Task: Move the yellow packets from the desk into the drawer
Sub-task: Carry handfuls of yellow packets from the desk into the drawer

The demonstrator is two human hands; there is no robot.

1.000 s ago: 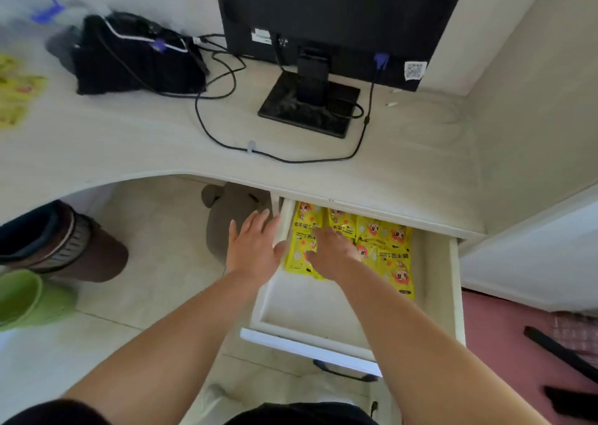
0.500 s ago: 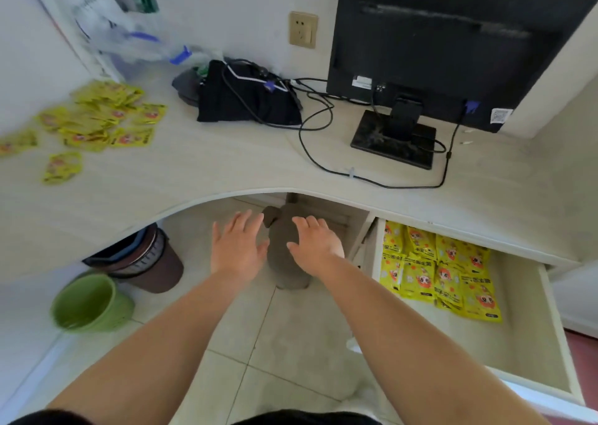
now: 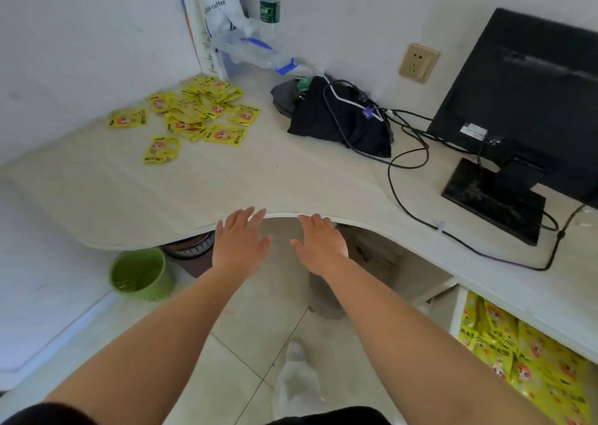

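Note:
Several yellow packets (image 3: 197,114) lie scattered on the pale desk (image 3: 259,178) at its far left corner. More yellow packets (image 3: 524,360) lie in the open drawer (image 3: 456,308) at the lower right, partly hidden by my right forearm. My left hand (image 3: 239,243) and my right hand (image 3: 320,243) are side by side at the desk's curved front edge, palms down, fingers straight, holding nothing. Both hands are far from the packets on the desk.
A black monitor (image 3: 524,101) on its stand, a black bag (image 3: 343,120) and cables occupy the desk's right half. A paper bag (image 3: 213,20) and a bottle (image 3: 270,13) stand at the back wall. A green bin (image 3: 139,272) and a brown bin sit on the floor.
Both hands left the drawer and swung left and up to the desk's front edge. The view turned left, bringing the scattered packets on the desk into sight.

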